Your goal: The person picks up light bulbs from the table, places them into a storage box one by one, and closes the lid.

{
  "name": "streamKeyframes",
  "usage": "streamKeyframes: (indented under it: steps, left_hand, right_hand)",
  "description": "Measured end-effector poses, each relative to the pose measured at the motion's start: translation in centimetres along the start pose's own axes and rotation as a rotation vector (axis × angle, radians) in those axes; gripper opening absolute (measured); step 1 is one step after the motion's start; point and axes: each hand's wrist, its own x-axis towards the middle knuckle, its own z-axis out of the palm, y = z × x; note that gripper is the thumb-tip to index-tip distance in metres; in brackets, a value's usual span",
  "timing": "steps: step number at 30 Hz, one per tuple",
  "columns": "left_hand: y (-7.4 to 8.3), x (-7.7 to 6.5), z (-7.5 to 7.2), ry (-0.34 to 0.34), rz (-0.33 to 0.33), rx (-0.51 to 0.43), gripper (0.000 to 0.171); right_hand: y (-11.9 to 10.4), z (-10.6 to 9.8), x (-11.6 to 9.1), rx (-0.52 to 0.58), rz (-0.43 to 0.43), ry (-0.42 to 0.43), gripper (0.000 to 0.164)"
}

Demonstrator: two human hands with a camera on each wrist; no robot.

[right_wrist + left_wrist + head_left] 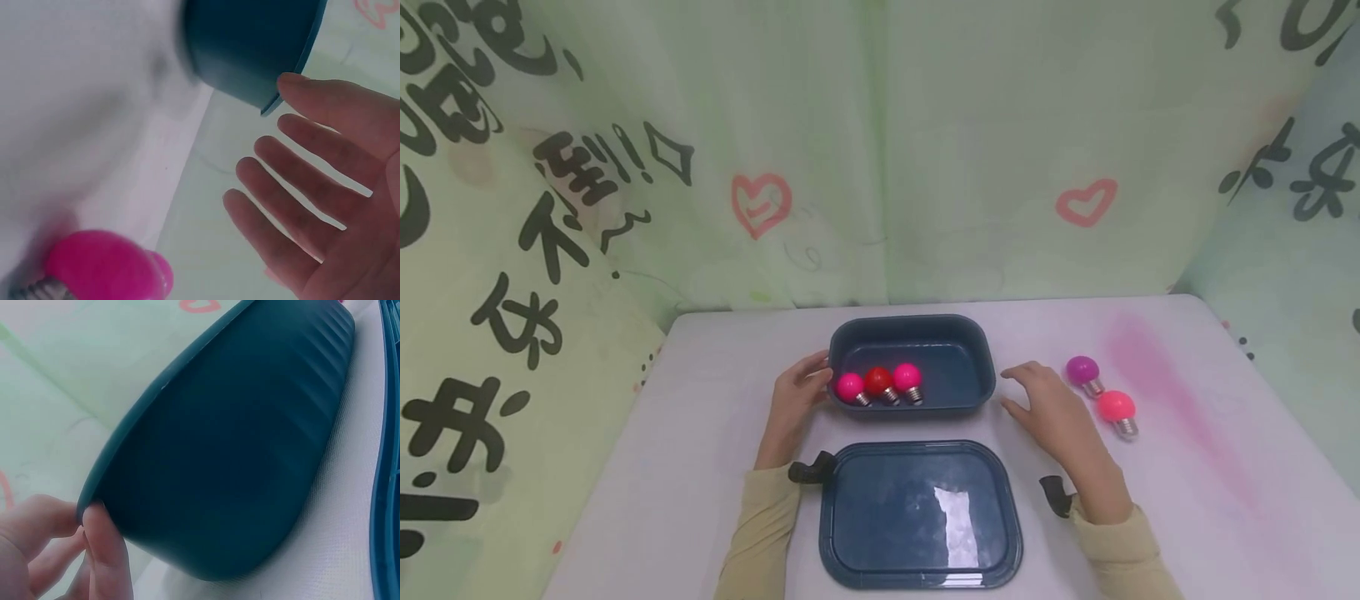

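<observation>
A dark blue rectangular box [958,367] stands on the table with a pink bulb [850,387], a red bulb [878,382] and another pink bulb [907,377] lying along its near side. My left hand [797,400] pinches the box's left rim between thumb and fingers, close up in the left wrist view [69,550]. Beside the right end of the box is my right hand [1048,417], fingers spread and holding nothing; its thumb tip overlaps the rim in the right wrist view. To its right lie a purple bulb [1082,370] and a coral-pink bulb [1117,407].
In front of the box, between the forearms, lies a flat dark blue lid [902,517]. Green fabric walls [880,167] with drawn hearts and writing enclose the white table [662,483]. Black wrist mounts [812,468] stick out near both cuffs.
</observation>
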Motion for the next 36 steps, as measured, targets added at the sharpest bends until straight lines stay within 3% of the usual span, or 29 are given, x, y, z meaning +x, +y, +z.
streamKeyframes:
  steps: [4,15,25,36]
  left_hand:
    - [0.0,0.0,0.0,-0.001,0.006,0.001,0.039]
    - [0.1,0.0,0.0,0.001,-0.008,0.012,0.039]
    - [0.0,-0.1,0.1,0.005,0.004,0.017,0.039]
    - [-0.1,0.4,0.4,0.006,0.0,0.008,0.039]
  right_hand:
    - [0.7,-0.2,-0.4,-0.045,0.036,-0.026,0.043]
    - [2.0,-1.3,-1.2,-0.035,0.122,-0.085,0.046]
    - [2.9,-1.7,-2.0,-0.048,0.139,-0.103,0.044]
    - [5.2,-1.6,-2.2,-0.044,0.1,-0.093,0.041]
